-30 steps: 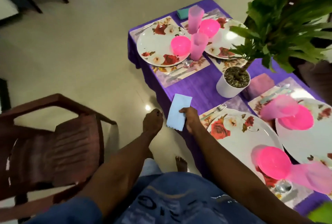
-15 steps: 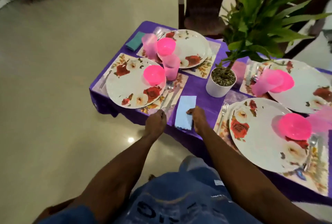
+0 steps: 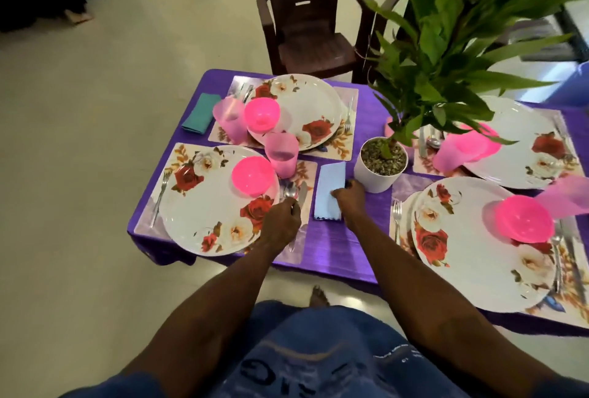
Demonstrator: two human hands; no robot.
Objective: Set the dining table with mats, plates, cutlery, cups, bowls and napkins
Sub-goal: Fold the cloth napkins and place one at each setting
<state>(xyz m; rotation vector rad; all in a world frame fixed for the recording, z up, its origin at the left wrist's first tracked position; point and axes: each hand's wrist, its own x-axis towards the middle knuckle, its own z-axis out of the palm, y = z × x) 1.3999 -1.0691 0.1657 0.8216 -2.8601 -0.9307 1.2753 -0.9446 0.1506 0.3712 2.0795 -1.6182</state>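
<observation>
A light blue napkin (image 3: 328,184) lies on the purple tablecloth (image 3: 334,244) between the two near place settings. My right hand (image 3: 350,203) pinches its right edge, close to the white plant pot (image 3: 379,174). My left hand (image 3: 282,222) is curled over the handle of the spoon (image 3: 290,190), which lies beside a knife (image 3: 303,192) to the right of the near-left floral plate (image 3: 210,203). That plate carries a pink bowl (image 3: 253,176), with a pink cup (image 3: 282,155) behind it. Three other settings with floral plates, pink bowls and cups fill the table.
A teal napkin (image 3: 201,112) lies at the far left corner. The tall leafy plant (image 3: 446,47) overhangs the right half of the table. A brown plastic chair (image 3: 309,21) stands at the far side. Pale tiled floor (image 3: 79,174) lies to the left.
The view has swung over the table. My right hand has laid the blue napkin flat on the cloth by the pot. My left hand has moved from the table's edge onto the spoon.
</observation>
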